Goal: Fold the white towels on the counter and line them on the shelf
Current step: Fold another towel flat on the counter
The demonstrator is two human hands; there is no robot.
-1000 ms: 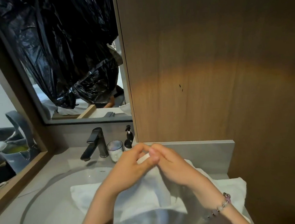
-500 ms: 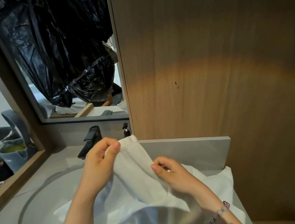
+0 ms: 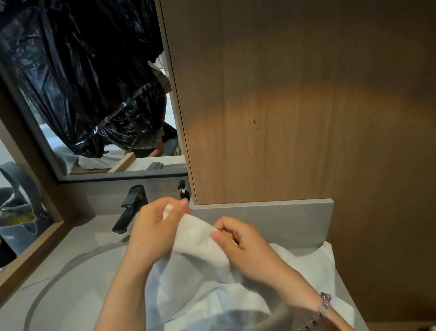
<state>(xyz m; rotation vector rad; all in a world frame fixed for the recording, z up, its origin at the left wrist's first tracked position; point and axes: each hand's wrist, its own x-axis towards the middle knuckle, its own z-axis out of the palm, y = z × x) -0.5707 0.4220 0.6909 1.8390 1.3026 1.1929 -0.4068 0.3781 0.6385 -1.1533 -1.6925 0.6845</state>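
A white towel (image 3: 193, 266) is lifted above the grey counter (image 3: 70, 255), its upper edge stretched between both hands and the rest hanging down. My left hand (image 3: 154, 233) pinches one corner up near the soap bottle. My right hand (image 3: 241, 244), with a bead bracelet on its wrist, pinches the same edge a little lower and to the right. More white towel (image 3: 313, 265) lies spread on the counter under my right arm, reaching the wooden wall. No shelf is in view.
A black tap (image 3: 129, 209) and a dark soap bottle (image 3: 183, 191) stand behind the round basin (image 3: 47, 296). A mirror (image 3: 93, 83) reflects black plastic. A wooden wall (image 3: 310, 92) rises at the right above a grey backsplash (image 3: 281, 220). A grey bag (image 3: 20, 215) sits at far left.
One second ago both hands met at one point on the towel over the counter. They have since lifted the towel's edge and drawn apart along it, the left hand going up and left.
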